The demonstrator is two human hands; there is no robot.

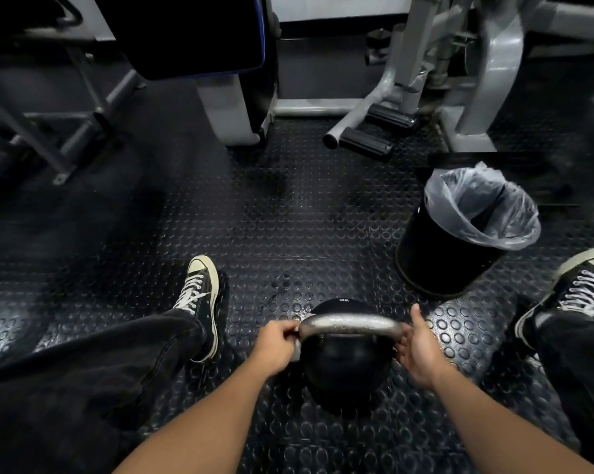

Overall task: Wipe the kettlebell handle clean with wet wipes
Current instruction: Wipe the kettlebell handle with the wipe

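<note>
The kettlebell handle (350, 323) runs left to right before you, the bell standing on the floor (288, 217) between your feet. Your left hand (278, 343) pinches a wipe (297, 352) (barely visible) at its left end; your right hand (417, 347), fingers loosely curled, cups the right end.

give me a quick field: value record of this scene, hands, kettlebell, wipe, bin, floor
left hand: left hand grips the left end of the handle, with what looks like a pale wipe under its fingers
right hand: right hand holds the right end of the handle, thumb up
kettlebell: black kettlebell upright on the floor, grey metal handle on top
bin: black bin with clear liner, to the right, beyond the kettlebell
floor: dark studded rubber floor
</note>
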